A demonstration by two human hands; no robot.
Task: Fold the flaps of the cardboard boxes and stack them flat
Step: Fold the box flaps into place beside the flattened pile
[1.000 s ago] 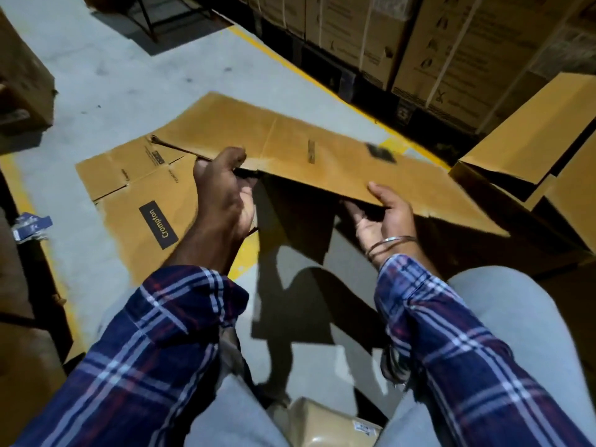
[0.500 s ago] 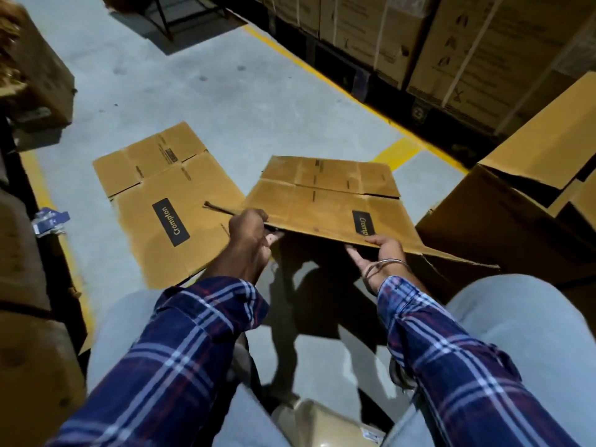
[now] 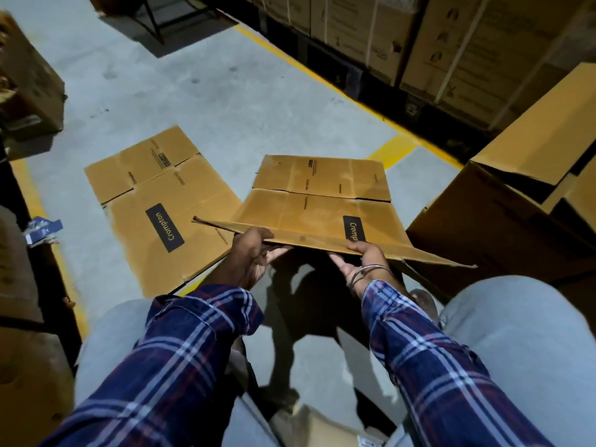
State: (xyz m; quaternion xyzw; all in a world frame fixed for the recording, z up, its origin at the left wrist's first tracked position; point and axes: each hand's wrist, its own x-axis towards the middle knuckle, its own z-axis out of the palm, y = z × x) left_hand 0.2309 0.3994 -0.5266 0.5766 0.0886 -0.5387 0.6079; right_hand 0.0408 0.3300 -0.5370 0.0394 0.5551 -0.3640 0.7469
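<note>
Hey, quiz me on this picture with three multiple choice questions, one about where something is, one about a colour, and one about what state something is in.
1. Where does the flat box on the floor lie relative to the held box?
A. to its left
B. to its right
C. on top of it

2. What colour are the floor lines?
A. white
B. yellow
C. red

3. How is the held box supported?
A. lying flat on the floor
B. gripped at its near edge by both hands
C. leaning on the stacked cartons

Answers: 1 A, the flat box lies left of the held one. 2 B, the painted lines are yellow. 3 B, the left hand and right hand grip its near edge.
</note>
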